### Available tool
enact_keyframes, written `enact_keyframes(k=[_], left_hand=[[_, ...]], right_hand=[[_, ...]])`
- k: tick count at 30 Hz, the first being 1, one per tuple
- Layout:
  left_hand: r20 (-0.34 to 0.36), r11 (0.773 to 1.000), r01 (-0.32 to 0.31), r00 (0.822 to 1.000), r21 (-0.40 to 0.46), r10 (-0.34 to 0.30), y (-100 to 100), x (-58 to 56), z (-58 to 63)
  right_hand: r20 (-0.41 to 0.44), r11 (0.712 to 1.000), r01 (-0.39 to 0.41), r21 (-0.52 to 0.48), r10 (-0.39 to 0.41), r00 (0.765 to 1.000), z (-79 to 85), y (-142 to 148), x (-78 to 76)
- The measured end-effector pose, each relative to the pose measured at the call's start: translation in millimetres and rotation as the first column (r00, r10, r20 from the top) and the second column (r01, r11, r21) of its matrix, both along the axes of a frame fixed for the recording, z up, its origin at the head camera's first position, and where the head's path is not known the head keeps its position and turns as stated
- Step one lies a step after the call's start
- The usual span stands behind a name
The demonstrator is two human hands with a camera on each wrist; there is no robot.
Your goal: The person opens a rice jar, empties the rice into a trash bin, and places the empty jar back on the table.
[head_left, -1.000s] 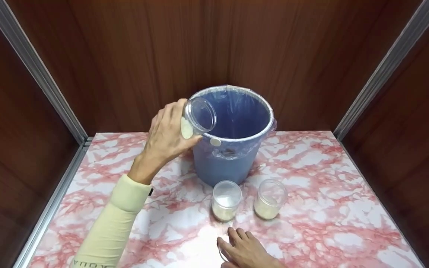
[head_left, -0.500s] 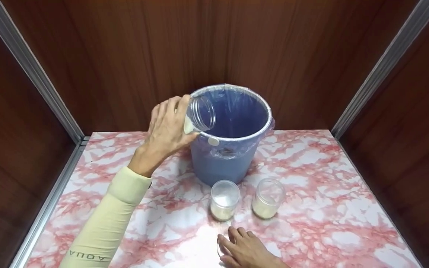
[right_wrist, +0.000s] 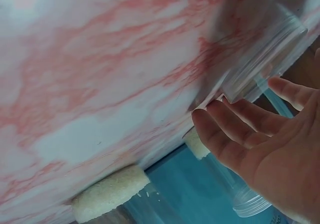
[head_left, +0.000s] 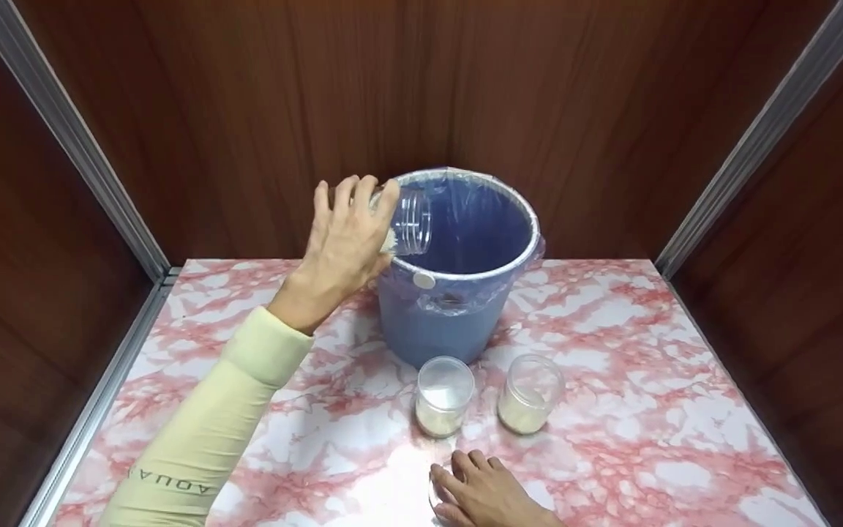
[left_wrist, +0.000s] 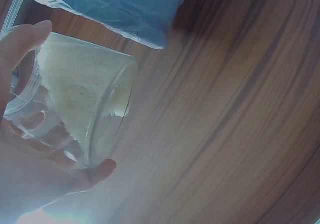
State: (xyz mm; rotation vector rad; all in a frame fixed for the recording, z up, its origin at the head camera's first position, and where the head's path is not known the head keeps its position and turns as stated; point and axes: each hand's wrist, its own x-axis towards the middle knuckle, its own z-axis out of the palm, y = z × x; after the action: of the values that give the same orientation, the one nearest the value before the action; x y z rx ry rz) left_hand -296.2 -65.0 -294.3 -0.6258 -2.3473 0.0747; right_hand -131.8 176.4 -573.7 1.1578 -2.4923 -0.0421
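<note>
My left hand grips a clear jar from behind, its fingers and thumb wrapped round it. The jar lies tipped on its side at the bin's left rim, mouth turned towards the inside. In the left wrist view, pale rice-like grains slope within the jar. Below the bin, my right hand rests low on the table, its fingers loosely bent. A clear round lid lies at its thumb and fingertips, partly hidden by the hand in the head view. Whether the fingers press on the lid is unclear.
A blue bin with a clear plastic liner stands at the back of the pink-and-white marbled table. Two clear jars, a left jar and a right jar, hold pale grains in front of it. Wood-look walls surround the table.
My left hand has shifted right and rolled the jar further over, so its mouth now faces more sideways into the bin. The right hand stays in about the same place.
</note>
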Motion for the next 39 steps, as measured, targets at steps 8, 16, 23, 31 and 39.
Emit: enact_keyframes(k=[8, 16, 23, 31, 39], left_hand=[[-0.011, 0.997, -0.015, 1.000, -0.073, 0.014, 11.5, -6.0, 5.0], [0.016, 0.990, -0.033, 0.999, -0.140, 0.035, 23.4, -12.1, 5.9], [0.044, 0.981, -0.047, 0.997, -0.186, 0.056, 28.7, -13.8, 5.5], [0.022, 0.970, -0.056, 0.998, -0.237, 0.063, 32.7, -12.7, 7.4], [0.037, 0.965, -0.057, 0.997, -0.254, 0.068, 34.8, -13.7, 9.2]], right_hand=[[0.045, 0.999, 0.024, 0.021, -0.025, 0.999, -0.7, 1.3, 0.5], [0.049, 0.999, 0.034, 0.022, -0.035, 0.998, -1.7, 1.6, 0.2], [0.053, 0.999, 0.042, 0.007, -0.042, 0.998, -0.9, 1.5, 0.2], [0.076, 0.999, 0.048, 0.022, -0.050, 0.996, -1.3, 0.8, 0.8], [0.090, 0.998, 0.057, 0.041, -0.060, 0.994, 0.7, -1.4, -0.5]])
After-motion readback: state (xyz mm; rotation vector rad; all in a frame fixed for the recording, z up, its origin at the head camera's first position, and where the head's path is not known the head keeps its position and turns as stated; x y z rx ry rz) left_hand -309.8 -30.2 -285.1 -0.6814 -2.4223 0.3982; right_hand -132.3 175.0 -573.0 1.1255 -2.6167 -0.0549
